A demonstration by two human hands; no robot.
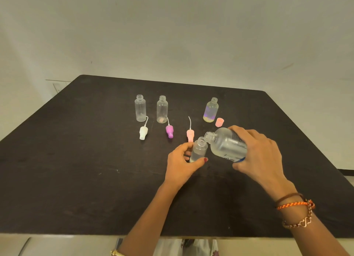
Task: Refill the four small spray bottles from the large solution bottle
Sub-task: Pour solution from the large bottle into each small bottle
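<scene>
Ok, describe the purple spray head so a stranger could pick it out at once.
On the black table, three open small bottles stand in a far row, and three spray heads with thin dip tubes lie nearer the person. The purple spray head is the middle one, just in front of the second bottle from the left. Its neighbours are white and pink.

My big clear bottle (228, 144) tips, its open neck touching the open small bottle (199, 150) at its nine o'clock. Three more uncapped small bottles stand toward twelve: two empty-looking (140, 110) (162, 110), one (210, 110) nearly full.
</scene>
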